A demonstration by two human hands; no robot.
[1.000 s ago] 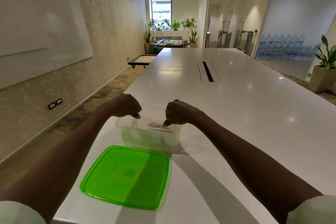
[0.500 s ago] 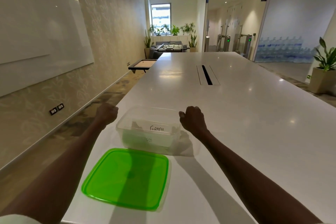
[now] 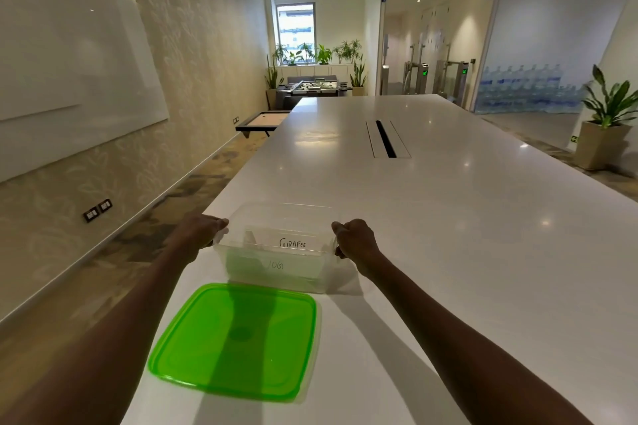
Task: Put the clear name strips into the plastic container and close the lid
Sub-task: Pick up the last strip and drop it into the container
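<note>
Okay, I read the strips [image 3: 292,244] as already inside the clear container [image 3: 276,278] on the table [image 3: 448,235]. Left hand [image 3: 200,235] and right hand [image 3: 355,240] each grip a side wall, fingers curled. Next: let go, fetch green lid [image 3: 234,342] lying just in front, press on.

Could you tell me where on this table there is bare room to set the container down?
The white table is bare right of the right hand and beyond the clear container, up to the cable slot. The near left is crowded: the green lid lies before the container, which the left hand and right hand hold.
</note>
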